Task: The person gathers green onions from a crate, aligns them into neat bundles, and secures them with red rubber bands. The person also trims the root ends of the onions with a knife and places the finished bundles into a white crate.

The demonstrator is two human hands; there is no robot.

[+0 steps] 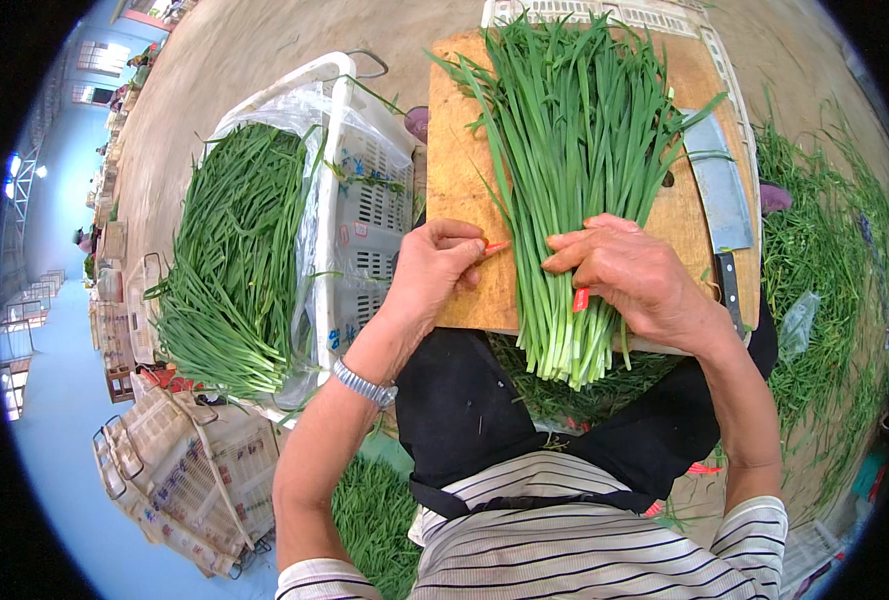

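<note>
A thick bundle of garlic chives (575,172) lies on a wooden cutting board (455,157), pale stalk ends towards me and overhanging the near edge. Left of the stalks, my left hand (440,262) pinches a thin red strip (497,247) between thumb and fingertips. My right hand (632,274) curls over the lower stalks, fingers touching them. A red strip end (581,300) shows beneath its bent fingers; the thumb is hidden. Between the hands, whether the two red parts join cannot be seen. A cleaver (718,180) with a black handle rests along the board's right side.
A white plastic crate (332,150), lined with clear film, holds loose chives (234,247) at left. Leaf scraps (819,225) cover the floor at right, with a piece of clear plastic (798,326). Empty-looking crates (196,465) stand lower left. More chives (377,517) lie beside my lap.
</note>
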